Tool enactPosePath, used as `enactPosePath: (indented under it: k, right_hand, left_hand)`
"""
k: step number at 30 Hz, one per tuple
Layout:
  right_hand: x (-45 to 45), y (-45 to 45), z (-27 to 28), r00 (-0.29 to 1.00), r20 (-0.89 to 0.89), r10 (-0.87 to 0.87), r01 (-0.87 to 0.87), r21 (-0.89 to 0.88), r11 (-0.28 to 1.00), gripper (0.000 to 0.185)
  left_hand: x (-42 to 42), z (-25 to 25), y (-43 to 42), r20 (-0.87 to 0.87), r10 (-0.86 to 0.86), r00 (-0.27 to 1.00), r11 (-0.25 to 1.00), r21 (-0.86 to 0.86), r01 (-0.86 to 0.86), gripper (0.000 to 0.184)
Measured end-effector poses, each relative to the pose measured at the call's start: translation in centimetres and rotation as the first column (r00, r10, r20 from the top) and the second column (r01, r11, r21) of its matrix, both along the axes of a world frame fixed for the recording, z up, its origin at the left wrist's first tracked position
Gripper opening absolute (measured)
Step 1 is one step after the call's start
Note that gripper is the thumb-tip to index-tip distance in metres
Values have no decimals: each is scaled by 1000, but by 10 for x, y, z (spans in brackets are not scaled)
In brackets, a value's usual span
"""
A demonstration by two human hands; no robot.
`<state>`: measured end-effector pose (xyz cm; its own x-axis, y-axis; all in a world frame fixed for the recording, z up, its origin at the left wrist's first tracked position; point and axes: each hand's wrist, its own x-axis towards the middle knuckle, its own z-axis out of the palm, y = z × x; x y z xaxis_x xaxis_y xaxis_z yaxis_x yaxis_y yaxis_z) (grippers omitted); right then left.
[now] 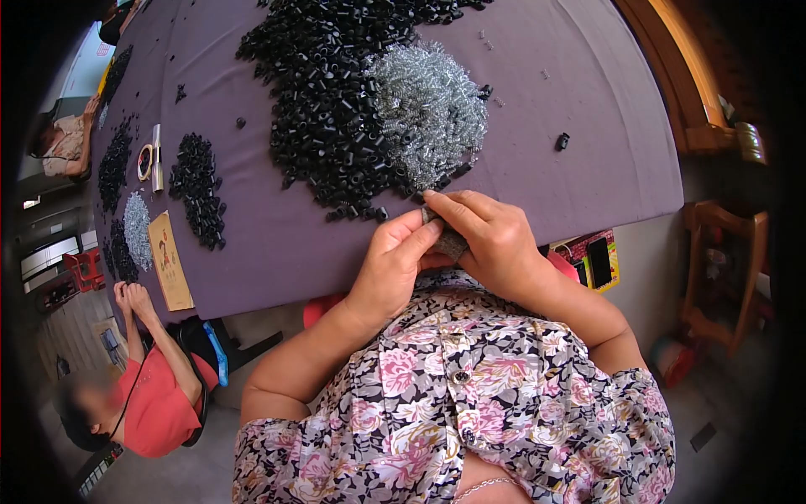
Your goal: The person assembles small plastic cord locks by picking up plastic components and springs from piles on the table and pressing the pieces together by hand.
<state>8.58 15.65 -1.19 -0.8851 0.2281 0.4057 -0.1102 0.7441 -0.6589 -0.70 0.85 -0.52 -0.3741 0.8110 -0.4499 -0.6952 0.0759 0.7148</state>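
Note:
My left hand (396, 260) and my right hand (494, 239) meet at the table's near edge, fingers closed around a small grey piece (452, 244), perhaps cloth. Whatever else lies between the fingertips is too small to make out. Just beyond the fingers lies a heap of clear, shiny small coils (432, 109). Black short tubular parts (323, 126) form a large pile left of the coils and behind them.
A smaller black pile (197, 189), a tape roll (145, 162) and a tan envelope (170, 265) lie to the left. A co-worker in red (164, 395) sits lower left, another person (67, 144) farther up. A wooden chair (726, 277) stands right.

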Motion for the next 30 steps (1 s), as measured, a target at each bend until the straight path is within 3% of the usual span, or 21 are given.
enactPosePath:
  k: [20,26,30]
  right_hand:
    - [-1,3,1,1000,-11,-24,23,-80,996,59]
    - [1,1,0,997,65,33,-16,-257,966,67]
    - [0,1,-2,998,49,35,-23,-231,973,71]
  left_hand:
    - [0,1,9,-4,6,1000,999,39,-5,34]
    - [1,6,12,2,40,999,999,23,-41,31]
    - [-1,0,8,11,20,1000,999,41,-20,34]
